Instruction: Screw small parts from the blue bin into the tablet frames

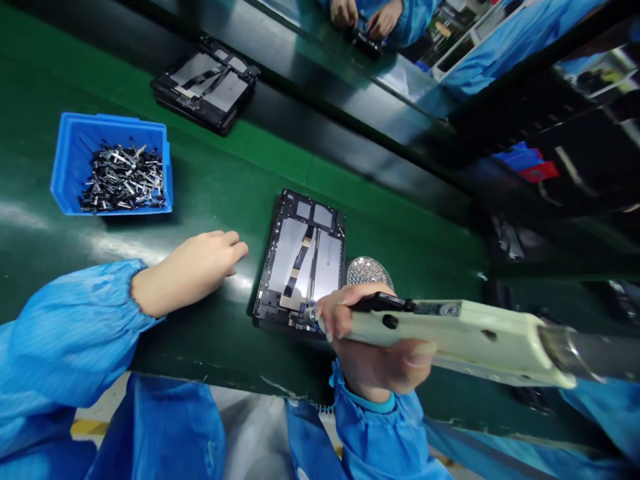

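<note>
An opened tablet back (300, 263) lies on the green belt (215, 180), its metal plates and flat cables showing. My right hand (370, 353) is wrapped round a cream electric screwdriver (460, 337) whose tip rests at the tablet's near edge. My left hand (193, 270) lies on the belt just left of the tablet, fingers together and stretched out flat, holding nothing. Both arms wear blue sleeves.
A blue bin (75, 167) of small metal parts stands at the left. A second opened tablet (207, 83) lies farther up the belt. A round dish of screws (369, 272) sits right of the near tablet. Another person's hands (365, 17) work across the line.
</note>
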Motion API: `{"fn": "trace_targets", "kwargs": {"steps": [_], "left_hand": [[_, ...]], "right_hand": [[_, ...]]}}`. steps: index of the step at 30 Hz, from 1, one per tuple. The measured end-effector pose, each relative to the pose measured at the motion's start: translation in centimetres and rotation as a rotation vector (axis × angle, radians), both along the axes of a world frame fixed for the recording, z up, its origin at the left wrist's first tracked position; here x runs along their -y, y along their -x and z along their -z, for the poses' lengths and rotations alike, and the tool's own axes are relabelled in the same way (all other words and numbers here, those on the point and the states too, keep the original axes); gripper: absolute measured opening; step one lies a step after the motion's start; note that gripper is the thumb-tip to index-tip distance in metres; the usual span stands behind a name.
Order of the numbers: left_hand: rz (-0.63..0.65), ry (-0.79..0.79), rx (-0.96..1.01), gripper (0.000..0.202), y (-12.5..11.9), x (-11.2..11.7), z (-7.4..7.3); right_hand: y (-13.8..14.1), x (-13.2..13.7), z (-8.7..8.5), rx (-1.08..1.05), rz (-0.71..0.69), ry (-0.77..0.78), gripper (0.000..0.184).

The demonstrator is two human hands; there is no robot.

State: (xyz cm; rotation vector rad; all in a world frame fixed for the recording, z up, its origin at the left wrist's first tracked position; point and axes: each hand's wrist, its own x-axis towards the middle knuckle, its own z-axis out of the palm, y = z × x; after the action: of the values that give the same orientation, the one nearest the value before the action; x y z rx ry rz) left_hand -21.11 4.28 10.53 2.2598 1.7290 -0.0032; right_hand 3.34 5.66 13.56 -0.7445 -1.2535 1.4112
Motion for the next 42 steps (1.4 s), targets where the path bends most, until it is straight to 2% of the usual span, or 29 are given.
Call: {"fn": "trace_targets", "kwargs": {"steps": [3, 6, 9, 11, 13, 16, 19, 22, 26, 30, 35, 42], "left_hand": [[-0.089, -0.042, 0.111, 0.022, 1.8, 0.6, 0.8], [-0.161, -0.020, 0.225, 0.017, 3.5, 1.1, 2.0], [-0.193, 0.003, 0.339, 0.020, 4.2, 1.1, 2.8], [-0.219, 0.002, 0.399, 0.024, 4.3, 1.1, 2.9], [-0.245, -0.001, 0.429, 0.028, 4.2, 1.0, 2.8], [-0.262, 0.000, 0.409, 0.030, 4.1, 0.9, 2.6], [-0.266, 0.006, 0.387, 0.031, 4.1, 0.4, 2.5], [-0.291, 0.061, 0.394, 0.030, 3.9, -0.2, 1.9], [-0.411, 0.131, 0.432, 0.035, 3.4, -1.0, 0.4], [-0.515, 0.035, 0.478, 0.031, 2.9, -1.9, -1.3], [-0.483, -0.085, 0.445, 0.026, 2.5, -3.4, -2.7], [-0.448, -0.155, 0.549, 0.030, 1.3, -6.2, -3.2]], "right_hand": [[-0.1, 0.0, -0.1, -0.022, 0.007, -0.002, 0.051], [-0.7, 0.1, -0.8, -0.031, -0.007, -0.012, 0.056], [-2.1, 0.0, -1.6, -0.038, 0.012, 0.001, 0.064], [-3.4, -0.3, -1.9, -0.030, 0.048, -0.017, 0.063], [-4.7, -1.2, -1.8, -0.024, 0.106, -0.082, 0.059], [-6.5, -3.4, -0.8, -0.042, 0.271, -0.200, 0.056], [-7.6, -5.7, 0.6, -0.054, 0.411, -0.211, 0.054], [-7.6, -7.0, 2.0, -0.044, 0.464, -0.156, 0.056], [-6.9, -7.4, 3.2, -0.055, 0.493, -0.116, 0.060], [-6.4, -7.5, 3.5, -0.095, 0.498, -0.078, 0.058], [-6.4, -7.6, 3.9, -0.056, 0.509, -0.069, 0.057], [-6.4, -7.7, 4.3, -0.028, 0.504, -0.071, 0.055]]}}
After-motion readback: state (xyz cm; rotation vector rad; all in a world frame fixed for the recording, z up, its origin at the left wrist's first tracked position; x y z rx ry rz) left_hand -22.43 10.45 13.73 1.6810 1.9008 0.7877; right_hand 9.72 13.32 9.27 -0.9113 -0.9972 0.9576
